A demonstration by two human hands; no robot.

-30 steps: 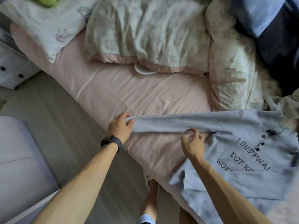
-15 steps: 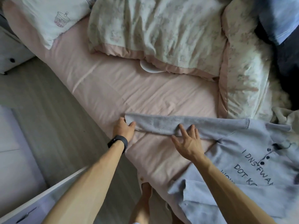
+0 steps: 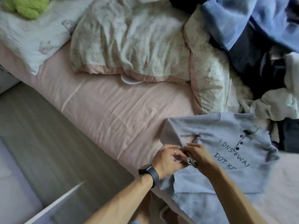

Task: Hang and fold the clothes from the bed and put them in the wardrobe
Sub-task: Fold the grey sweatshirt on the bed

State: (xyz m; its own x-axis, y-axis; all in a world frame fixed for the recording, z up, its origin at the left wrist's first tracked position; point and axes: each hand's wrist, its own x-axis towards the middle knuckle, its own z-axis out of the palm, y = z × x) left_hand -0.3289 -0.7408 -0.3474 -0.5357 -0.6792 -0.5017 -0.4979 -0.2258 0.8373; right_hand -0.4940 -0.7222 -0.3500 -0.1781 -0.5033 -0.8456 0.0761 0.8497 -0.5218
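A grey-lilac knit sweater (image 3: 229, 160) with dark buttons and black lettering lies front up on the pink bed sheet (image 3: 116, 110) at the lower right. Its left sleeve (image 3: 181, 131) is doubled back toward the body. My left hand (image 3: 168, 159), with a dark watch at the wrist, pinches the sleeve's cuff end. Touching it from the right, my right hand (image 3: 199, 155) grips the same cuff over the sweater's side. The sweater's lower hem hangs over the bed edge.
A floral duvet (image 3: 129, 42) is bunched across the top of the bed. Several more clothes (image 3: 258, 38), blue, dark and cream, are piled at the upper right. A white pillow (image 3: 32, 41) with a green toy (image 3: 27, 7) lies upper left. Grey floor (image 3: 40, 143) runs along the left.
The sleeve lay stretched out to the left with my hands apart on it. Now it is folded back toward the sweater body and both hands meet at its cuff.
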